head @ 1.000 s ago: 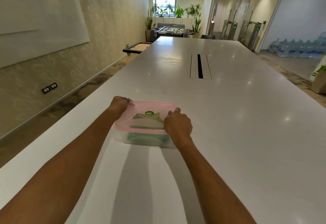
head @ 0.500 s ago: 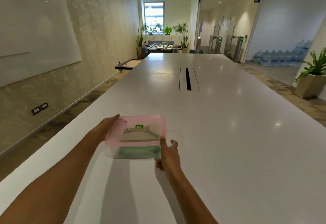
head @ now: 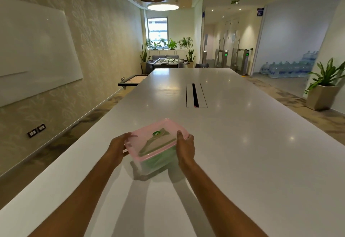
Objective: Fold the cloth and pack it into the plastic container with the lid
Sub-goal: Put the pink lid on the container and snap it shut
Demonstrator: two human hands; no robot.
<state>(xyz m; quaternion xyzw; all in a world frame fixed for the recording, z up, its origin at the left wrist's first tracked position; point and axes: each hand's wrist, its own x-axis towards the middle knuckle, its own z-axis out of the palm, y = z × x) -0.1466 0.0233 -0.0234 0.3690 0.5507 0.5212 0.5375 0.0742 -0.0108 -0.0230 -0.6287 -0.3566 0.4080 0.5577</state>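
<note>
A clear plastic container (head: 149, 167) with a pink lid (head: 147, 139) on it is held tilted just above the white table (head: 242, 152), its shadow falling beneath it. A folded green cloth (head: 158, 159) shows through the wall and lid. My left hand (head: 119, 147) grips the container's left side. Gripping the right side is my right hand (head: 184, 147), thumb on the lid's rim. A small green round label sits on the lid.
A black cable slot (head: 195, 95) is set in the table's middle, farther away. The table's left edge runs close beside my left arm, with floor and a wall below. A potted plant (head: 323, 87) stands on the floor at right.
Both hands closed on the container's sides, lifted it off the table and turned it at an angle. Before, the hands had eased off the lid. The camera tilted upward.
</note>
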